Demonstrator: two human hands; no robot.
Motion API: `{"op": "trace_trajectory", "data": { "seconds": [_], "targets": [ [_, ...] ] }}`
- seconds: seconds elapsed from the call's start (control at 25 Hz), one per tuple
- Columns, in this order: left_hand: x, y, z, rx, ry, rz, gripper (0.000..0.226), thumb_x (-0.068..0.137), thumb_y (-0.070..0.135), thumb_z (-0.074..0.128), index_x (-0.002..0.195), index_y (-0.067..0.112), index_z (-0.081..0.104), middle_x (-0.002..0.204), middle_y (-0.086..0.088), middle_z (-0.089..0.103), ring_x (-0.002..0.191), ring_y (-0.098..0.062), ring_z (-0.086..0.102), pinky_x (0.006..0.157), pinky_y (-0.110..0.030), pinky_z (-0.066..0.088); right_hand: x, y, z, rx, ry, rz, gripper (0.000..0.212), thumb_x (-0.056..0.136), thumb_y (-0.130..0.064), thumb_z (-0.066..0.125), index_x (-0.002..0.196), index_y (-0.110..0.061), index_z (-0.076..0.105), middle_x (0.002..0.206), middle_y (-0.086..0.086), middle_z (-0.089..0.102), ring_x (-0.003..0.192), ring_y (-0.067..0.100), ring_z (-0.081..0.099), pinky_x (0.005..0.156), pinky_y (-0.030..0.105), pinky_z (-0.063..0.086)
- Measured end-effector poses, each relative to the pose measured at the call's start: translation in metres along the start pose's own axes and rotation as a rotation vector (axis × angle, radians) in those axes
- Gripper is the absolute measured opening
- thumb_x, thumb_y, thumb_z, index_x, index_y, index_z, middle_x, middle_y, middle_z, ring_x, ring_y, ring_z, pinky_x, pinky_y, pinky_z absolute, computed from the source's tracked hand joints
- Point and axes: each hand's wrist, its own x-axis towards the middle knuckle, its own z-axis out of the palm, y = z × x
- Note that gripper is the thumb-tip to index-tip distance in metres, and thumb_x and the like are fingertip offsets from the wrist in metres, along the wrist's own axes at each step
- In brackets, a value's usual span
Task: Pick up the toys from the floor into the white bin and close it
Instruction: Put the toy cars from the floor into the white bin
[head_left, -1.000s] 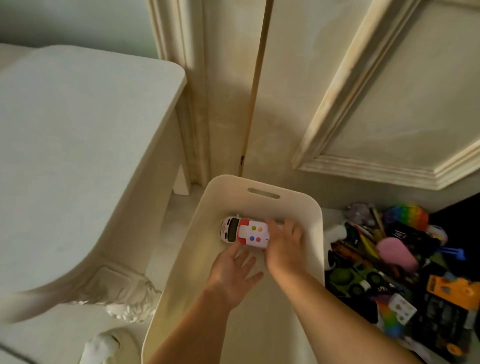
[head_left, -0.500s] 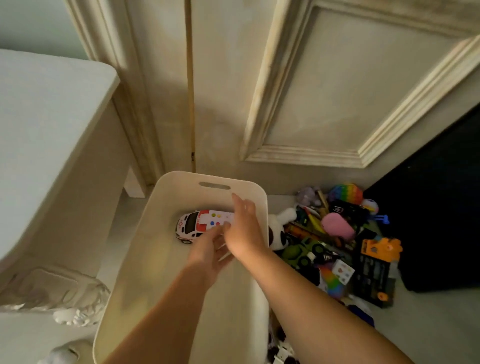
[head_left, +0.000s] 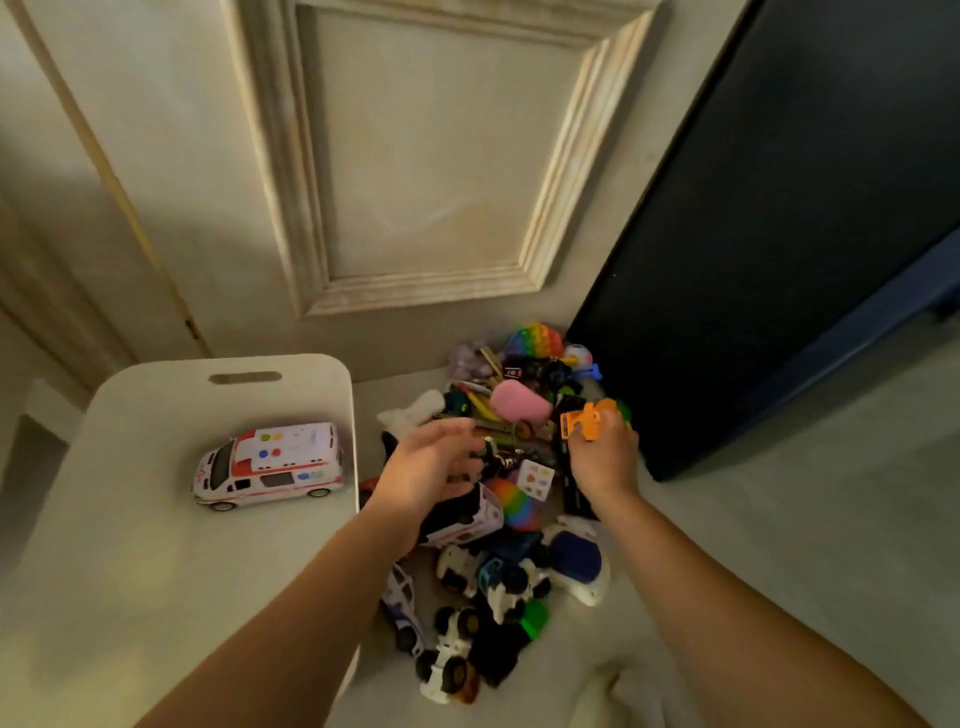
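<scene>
Your right hand (head_left: 602, 462) has its grip clenched on an orange toy (head_left: 586, 419) at the far right of the toy pile (head_left: 498, 519), while your left hand (head_left: 431, 470) hangs just over the pile's middle with fingers curled and loose, grasping nothing you can make out. The pile sprawls on the floor (head_left: 779, 519) just right of the white bin (head_left: 156, 545), pink pouch (head_left: 519, 404) and rainbow pop toy (head_left: 535, 340) at its far end, small cars nearer you. In the bin, a white-and-red ambulance (head_left: 270, 465) sits against the far right wall, nose pointing left.
</scene>
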Motion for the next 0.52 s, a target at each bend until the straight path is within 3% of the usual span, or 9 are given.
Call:
{"op": "trace_trajectory", "data": {
  "seconds": [0.04, 0.16, 0.24, 0.32, 0.44, 0.52],
  "targets": [
    [0.006, -0.006, 0.009, 0.058, -0.034, -0.030, 0.022, 0.094, 0.021, 0.059, 0.115, 0.018, 0.064, 0.110, -0.004, 0.070, 0.099, -0.020, 0.065, 0.083, -0.034, 0.053, 0.010, 0.025, -0.005, -0.014, -0.017, 0.063, 0.031, 0.090, -0.012, 0.058, 0.120, -0.007, 0.055, 0.101, 0.008, 0.054, 0.108, 0.035, 0.058, 0.084, 0.033, 0.046],
    [0.033, -0.020, 0.027, 0.175, -0.096, -0.086, 0.024, 0.095, 0.020, 0.058, 0.118, 0.022, 0.063, 0.114, -0.001, 0.068, 0.103, -0.018, 0.064, 0.090, -0.037, 0.052, 0.048, 0.093, 0.002, -0.088, -0.149, 0.191, 0.053, 0.083, -0.019, 0.069, 0.133, -0.018, 0.051, 0.126, 0.012, 0.057, 0.120, 0.034, 0.054, 0.099, 0.044, 0.047],
    [0.047, -0.027, 0.036, 0.160, -0.095, -0.110, 0.024, 0.096, 0.018, 0.057, 0.118, 0.020, 0.063, 0.109, 0.000, 0.068, 0.098, -0.015, 0.064, 0.084, -0.033, 0.053, 0.071, 0.125, 0.018, -0.119, -0.209, 0.217, 0.078, 0.076, -0.024, 0.076, 0.144, -0.023, 0.038, 0.138, 0.012, 0.051, 0.125, 0.035, 0.051, 0.103, 0.048, 0.045],
    [0.058, -0.032, 0.040, 0.131, -0.083, -0.142, 0.024, 0.095, 0.017, 0.057, 0.118, 0.020, 0.063, 0.110, 0.000, 0.066, 0.101, -0.015, 0.063, 0.078, -0.028, 0.052, 0.083, 0.131, 0.028, -0.048, -0.245, 0.242, 0.089, 0.072, -0.023, 0.079, 0.147, -0.023, 0.030, 0.141, 0.011, 0.049, 0.128, 0.034, 0.049, 0.104, 0.049, 0.043],
    [0.070, -0.040, 0.034, 0.155, -0.066, -0.155, 0.027, 0.095, 0.019, 0.058, 0.122, 0.021, 0.063, 0.116, -0.002, 0.065, 0.110, -0.019, 0.061, 0.081, -0.030, 0.053, 0.090, 0.130, 0.038, 0.089, -0.298, 0.262, 0.078, 0.075, -0.009, 0.077, 0.142, -0.017, 0.038, 0.134, 0.006, 0.055, 0.124, 0.029, 0.052, 0.101, 0.042, 0.044],
    [0.073, -0.042, 0.027, 0.173, -0.058, -0.162, 0.030, 0.095, 0.021, 0.058, 0.124, 0.022, 0.062, 0.117, -0.001, 0.065, 0.109, -0.019, 0.062, 0.085, -0.033, 0.053, 0.085, 0.127, 0.038, 0.061, -0.235, 0.239, 0.063, 0.074, -0.008, 0.075, 0.132, -0.015, 0.050, 0.125, 0.009, 0.063, 0.113, 0.029, 0.060, 0.087, 0.036, 0.050]
  ]
}}
